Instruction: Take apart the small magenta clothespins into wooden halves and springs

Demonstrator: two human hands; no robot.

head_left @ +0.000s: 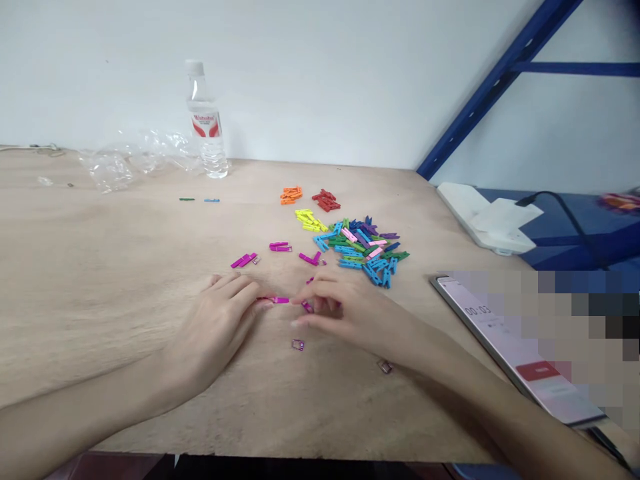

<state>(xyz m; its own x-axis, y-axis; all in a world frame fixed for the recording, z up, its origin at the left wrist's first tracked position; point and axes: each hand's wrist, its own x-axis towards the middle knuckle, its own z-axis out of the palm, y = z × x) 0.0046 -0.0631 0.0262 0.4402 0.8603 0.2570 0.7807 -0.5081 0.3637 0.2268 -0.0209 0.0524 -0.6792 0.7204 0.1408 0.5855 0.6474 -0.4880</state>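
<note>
Magenta mini clothespin (280, 300): found lying on the desk (100, 280) between both hands, its left end at the left hand's fingertips.
Left hand (213, 327): observed palm down, fingers curled toward the clothespin. Grip together at the tips; clamping on the clothespin not determinable.
Right hand (345, 313): observed arched over a second magenta piece (307, 307), just left of the palm. Grip partly hidden and fingers close together; hold on the piece not determinable.
Loose parts: one small magenta piece (298, 345) noted just in front of the hands; one small pinkish piece (385, 366) noted beside the right forearm.
Nearby stock: further magenta clothespins (280, 247) found spread beyond the hands; mixed pile of blue, green, pink and purple clothespins (363, 250) located up and right of the right hand.
Separate groups: orange clothespins (291, 195), red clothespins (326, 200) and yellow clothespins (310, 220) recorded beyond the mixed pile.
Desk surroundings: water bottle (205, 120) and crumpled clear plastic (130, 160) noted at the far edge; phone (500, 333) noted at the right edge, partly pixelated.
</note>
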